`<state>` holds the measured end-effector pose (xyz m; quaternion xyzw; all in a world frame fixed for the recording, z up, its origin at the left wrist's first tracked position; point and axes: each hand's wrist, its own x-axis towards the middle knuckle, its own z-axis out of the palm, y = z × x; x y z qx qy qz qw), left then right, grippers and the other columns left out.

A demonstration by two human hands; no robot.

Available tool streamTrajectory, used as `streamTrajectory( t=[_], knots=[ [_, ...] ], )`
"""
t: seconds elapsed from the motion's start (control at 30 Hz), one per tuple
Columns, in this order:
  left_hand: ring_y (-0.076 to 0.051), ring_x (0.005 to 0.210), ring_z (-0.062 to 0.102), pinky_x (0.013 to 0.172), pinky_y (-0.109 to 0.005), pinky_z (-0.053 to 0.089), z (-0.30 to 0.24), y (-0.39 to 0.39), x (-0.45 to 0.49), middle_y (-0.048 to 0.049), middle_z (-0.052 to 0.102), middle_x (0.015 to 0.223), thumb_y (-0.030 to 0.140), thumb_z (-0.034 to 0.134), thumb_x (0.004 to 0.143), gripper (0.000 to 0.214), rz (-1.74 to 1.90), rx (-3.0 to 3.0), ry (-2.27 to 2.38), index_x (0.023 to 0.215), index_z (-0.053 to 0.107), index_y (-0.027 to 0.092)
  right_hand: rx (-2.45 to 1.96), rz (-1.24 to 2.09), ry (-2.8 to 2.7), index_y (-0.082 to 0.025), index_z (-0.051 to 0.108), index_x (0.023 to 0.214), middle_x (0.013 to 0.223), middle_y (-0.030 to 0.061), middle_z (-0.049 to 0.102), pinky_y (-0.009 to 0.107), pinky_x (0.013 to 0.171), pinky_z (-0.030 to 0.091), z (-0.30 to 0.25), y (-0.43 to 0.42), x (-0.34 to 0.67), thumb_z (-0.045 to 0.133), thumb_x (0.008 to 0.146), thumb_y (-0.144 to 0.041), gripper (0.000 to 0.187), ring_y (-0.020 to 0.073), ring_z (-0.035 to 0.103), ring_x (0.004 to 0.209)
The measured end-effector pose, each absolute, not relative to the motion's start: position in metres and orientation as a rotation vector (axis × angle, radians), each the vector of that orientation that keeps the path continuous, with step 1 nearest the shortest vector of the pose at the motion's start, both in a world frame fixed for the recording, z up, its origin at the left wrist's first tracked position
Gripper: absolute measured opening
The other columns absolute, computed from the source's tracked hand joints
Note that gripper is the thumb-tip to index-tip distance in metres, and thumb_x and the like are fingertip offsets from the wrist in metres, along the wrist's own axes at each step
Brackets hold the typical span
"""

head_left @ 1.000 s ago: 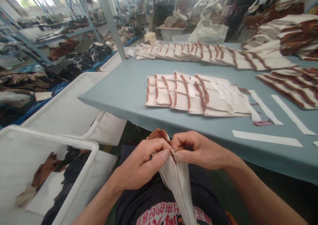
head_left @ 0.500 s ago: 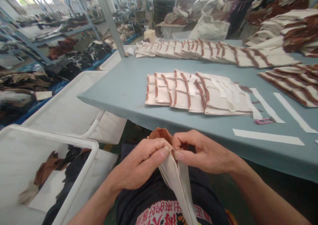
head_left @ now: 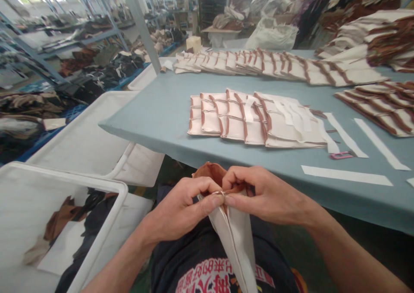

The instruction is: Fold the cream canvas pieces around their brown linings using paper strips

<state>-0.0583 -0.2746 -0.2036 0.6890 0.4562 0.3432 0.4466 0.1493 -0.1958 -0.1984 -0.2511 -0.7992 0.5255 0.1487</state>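
Between my hands, in front of my lap, hangs a cream fabric piece [head_left: 231,237] with a brown inner side, its seam running downward. My left hand [head_left: 190,204] pinches its top edge from the left, thumb pressed on the seam. From the right, my right hand [head_left: 258,194] pinches the same edge, thumb almost touching the left one. The brown inside curves up behind my fingers. What lies right between the fingertips is partly hidden.
On the blue-grey table [head_left: 155,107] lie overlapping cream pieces with brown edges [head_left: 233,116], white strips [head_left: 347,175] and a small pink tool [head_left: 341,155]. A longer row of cream pieces [head_left: 268,64] stretches behind. White plastic bins [head_left: 123,189] stand at the left.
The top edge of the fabric piece has spread wider, and more of its brown inside shows. My hands have shifted slightly, both still pinching it.
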Motion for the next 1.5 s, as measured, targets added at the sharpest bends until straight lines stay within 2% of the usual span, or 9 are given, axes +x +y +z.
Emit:
streamTrajectory(
  t=[0.27, 0.47, 0.6, 0.7, 0.87, 1.03, 1.27, 1.37, 1.5],
  knots=[
    [-0.012, 0.079, 0.064, 0.074, -0.023, 0.043, -0.185, -0.279, -0.066, 0.0021, 0.070, 0.084, 0.017, 0.057, 0.102, 0.015, 0.705, 2.109, 1.314, 0.089, 0.066, 0.017, -0.561, 1.120, -2.410, -0.019, 0.063, 0.089, 0.078, -0.0035, 0.064, 0.022, 0.062, 0.037, -0.197, -0.199, 0.150, 0.060, 0.098, -0.018, 0.010, 0.0084, 0.049, 0.061],
    [-0.017, 0.083, 0.070, 0.076, -0.027, 0.046, -0.181, -0.279, -0.065, -0.0028, 0.075, 0.087, 0.019, 0.053, 0.104, 0.022, 0.670, 2.313, 1.386, 0.089, 0.068, 0.016, -0.577, 1.110, -2.412, -0.018, 0.065, 0.088, 0.073, -0.0040, 0.062, 0.023, 0.061, 0.036, -0.195, -0.200, 0.145, 0.058, 0.098, -0.016, 0.013, 0.0089, 0.048, 0.059],
    [-0.012, 0.068, 0.063, 0.064, -0.025, 0.041, -0.178, -0.275, -0.063, 0.0018, 0.070, 0.076, 0.013, 0.062, 0.095, 0.012, 0.672, 2.243, 1.458, 0.085, 0.068, 0.016, -0.621, 1.122, -2.440, -0.018, 0.066, 0.084, 0.069, -0.0048, 0.060, 0.023, 0.058, 0.033, -0.192, -0.197, 0.142, 0.056, 0.096, -0.014, 0.016, 0.0085, 0.046, 0.057],
    [-0.008, 0.058, 0.055, 0.057, -0.022, 0.036, -0.177, -0.270, -0.063, 0.0059, 0.062, 0.065, 0.008, 0.062, 0.088, 0.017, 0.667, 2.104, 1.450, 0.073, 0.063, 0.017, -0.662, 1.198, -2.434, -0.018, 0.066, 0.082, 0.067, -0.0055, 0.058, 0.023, 0.057, 0.032, -0.192, -0.194, 0.139, 0.055, 0.094, -0.013, 0.017, 0.0083, 0.047, 0.057],
    [-0.007, 0.056, 0.050, 0.055, -0.020, 0.034, -0.180, -0.271, -0.065, 0.0070, 0.058, 0.061, 0.011, 0.058, 0.088, 0.021, 0.724, 1.955, 1.420, 0.069, 0.058, 0.017, -0.662, 1.275, -2.451, -0.017, 0.063, 0.080, 0.069, -0.0061, 0.057, 0.021, 0.057, 0.032, -0.197, -0.191, 0.134, 0.064, 0.083, -0.016, 0.004, 0.0084, 0.048, 0.061],
    [-0.008, 0.060, 0.050, 0.059, -0.022, 0.035, -0.189, -0.278, -0.068, 0.0061, 0.057, 0.066, 0.014, 0.055, 0.092, 0.022, 0.788, 1.927, 1.427, 0.070, 0.055, 0.017, -0.657, 1.454, -2.420, -0.018, 0.056, 0.069, 0.061, -0.0077, 0.043, 0.021, 0.051, 0.027, -0.203, -0.192, 0.127, 0.062, 0.086, -0.023, 0.019, 0.0079, 0.037, 0.056],
    [-0.011, 0.066, 0.050, 0.062, -0.023, 0.037, -0.196, -0.272, -0.083, 0.0044, 0.058, 0.071, 0.029, 0.051, 0.101, 0.029, 0.625, 1.703, 1.335, 0.077, 0.061, 0.017, -0.703, 1.211, -2.540, -0.017, 0.057, 0.069, 0.064, -0.0061, 0.051, 0.024, 0.057, 0.026, -0.201, -0.195, 0.120, 0.062, 0.084, -0.013, 0.016, 0.0079, 0.043, 0.058],
    [-0.010, 0.061, 0.043, 0.060, -0.025, 0.032, -0.194, -0.272, -0.081, 0.0059, 0.047, 0.063, 0.029, 0.046, 0.103, 0.038, 0.624, 1.772, 1.332, 0.067, 0.050, 0.018, -0.772, 1.186, -2.501, -0.018, 0.056, 0.069, 0.063, -0.0061, 0.053, 0.024, 0.059, 0.028, -0.202, -0.196, 0.118, 0.061, 0.083, -0.014, 0.015, 0.0083, 0.044, 0.057],
    [-0.009, 0.059, 0.039, 0.057, -0.025, 0.029, -0.195, -0.276, -0.073, 0.0064, 0.042, 0.061, 0.023, 0.046, 0.098, 0.035, 0.749, 1.742, 1.436, 0.063, 0.042, 0.019, -0.802, 1.142, -2.402, -0.018, 0.055, 0.075, 0.071, -0.0038, 0.058, 0.025, 0.064, 0.033, -0.205, -0.199, 0.115, 0.061, 0.083, -0.024, 0.011, 0.0108, 0.048, 0.063]
  ],
)
